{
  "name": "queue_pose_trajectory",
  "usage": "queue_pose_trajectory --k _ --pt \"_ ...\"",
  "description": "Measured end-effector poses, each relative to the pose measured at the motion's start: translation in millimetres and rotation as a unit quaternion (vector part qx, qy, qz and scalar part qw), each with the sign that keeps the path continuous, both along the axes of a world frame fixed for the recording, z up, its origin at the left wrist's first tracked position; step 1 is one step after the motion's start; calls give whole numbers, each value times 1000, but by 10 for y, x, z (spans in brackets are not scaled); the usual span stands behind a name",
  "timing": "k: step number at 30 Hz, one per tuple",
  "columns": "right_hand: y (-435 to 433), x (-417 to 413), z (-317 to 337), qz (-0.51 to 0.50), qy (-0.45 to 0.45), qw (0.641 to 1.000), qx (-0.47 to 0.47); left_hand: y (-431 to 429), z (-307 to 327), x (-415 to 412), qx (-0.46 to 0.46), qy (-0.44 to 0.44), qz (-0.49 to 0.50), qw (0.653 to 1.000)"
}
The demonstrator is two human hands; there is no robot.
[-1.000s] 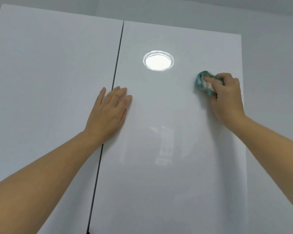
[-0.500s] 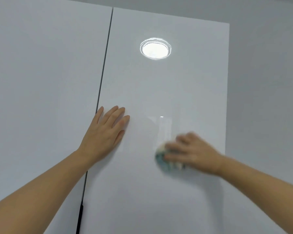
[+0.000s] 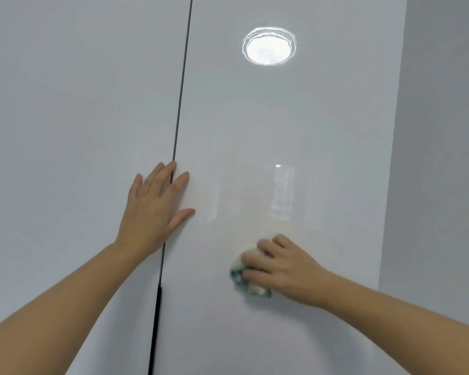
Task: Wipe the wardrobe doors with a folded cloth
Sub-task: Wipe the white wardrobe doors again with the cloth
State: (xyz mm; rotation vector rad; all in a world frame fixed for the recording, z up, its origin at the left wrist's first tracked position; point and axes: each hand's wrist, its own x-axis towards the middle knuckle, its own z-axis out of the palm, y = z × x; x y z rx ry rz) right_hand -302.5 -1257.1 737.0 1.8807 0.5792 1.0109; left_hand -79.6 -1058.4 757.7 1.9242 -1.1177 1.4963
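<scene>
**Two doors, two hands, one cloth**

Head view: two glossy white doors, the left door [image 3: 79, 131] and right door [image 3: 295, 131], meet at a dark gap [image 3: 179, 104]. The left hand [image 3: 152, 209] lies flat, fingers spread, across that gap. The right hand [image 3: 282, 269] grips the folded cloth [image 3: 241, 277] against the right door, well apart from its right edge.

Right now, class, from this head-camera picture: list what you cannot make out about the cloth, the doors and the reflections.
- The cloth: head view, mostly under the right hand and motion-blurred; fold and pattern unclear.
- The right door and the left door: head view, tops and bottoms cut off by frame edges.
- A pale reflection on the right door: head view, too faint to identify.
</scene>
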Motion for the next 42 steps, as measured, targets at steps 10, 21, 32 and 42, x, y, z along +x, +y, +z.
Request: queue_pose_trajectory --k 10,21,32,42 --pt "601 776 213 54 -147 969 192 317 31 285 73 -69 7 995" --pt "256 417 1065 -8 -256 953 161 227 54 273 106 -142 -11 984" --pt "-126 -335 -464 -101 91 990 -39 -219 -152 -97 148 -205 -54 966" --pt "-655 -620 903 -112 -329 894 284 -561 -120 -388 135 -219 -78 963"
